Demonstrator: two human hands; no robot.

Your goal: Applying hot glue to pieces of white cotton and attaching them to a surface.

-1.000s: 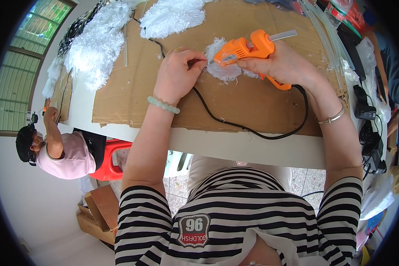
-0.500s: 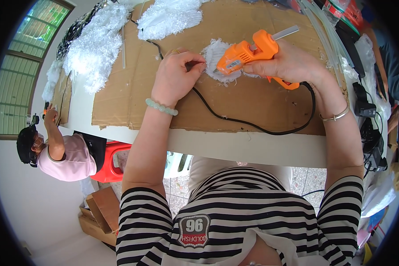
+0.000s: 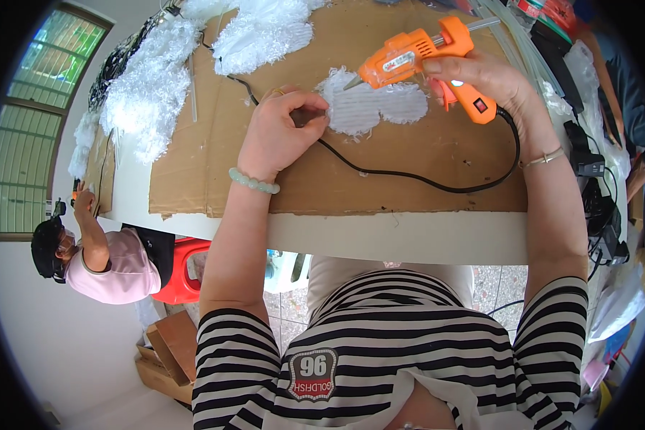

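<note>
Currently we hold the orange glue gun in our right hand, fingers clenched around its grip and body, with the nozzle tip pointing toward 8 o'clock and resting just at the upper edge of the white fringed piece. That piece lies flat on the brown cardboard sheet covering the tabletop, at about 12 o'clock from our torso. Our left hand sits at the 9 o'clock side of the white piece, fingers curled and pinching at its left edge; whether they hold something small between them we cannot tell. A pale green bead bracelet circles the left wrist, and a thin metal bangle circles the right wrist.

The black power cord runs from the base of the gun handle, loops toward 5 o'clock, then crosses the cardboard under our left hand toward 11 o'clock. Heaps of white fluffy material lie at 10 to 11 o'clock on the tabletop. At 8 o'clock, beyond the tabletop edge, another person in a pink shirt sits beside a red plastic stool.
</note>
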